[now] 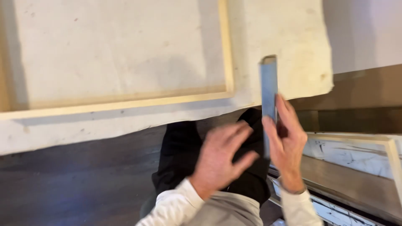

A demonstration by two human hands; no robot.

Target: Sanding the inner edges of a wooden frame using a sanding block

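A large cream canvas [125,46] covers the upper part of the view, with its loose lower edge hanging out past a pale wood frame [125,102] that lies on it. Under the canvas there is a dark floor [63,184]. At the right, a second frame [391,152] stands near the floor, with a white and black surface inside it. The person's dark trousers [180,155] show in the middle, below the canvas edge. The left hand [220,161] is open, the fingers spread, and it holds nothing; it is just beside the right hand. The right hand [287,144] is closed around a thin grey bar [269,90]. The bar is upright, and its top end is in front of the canvas.
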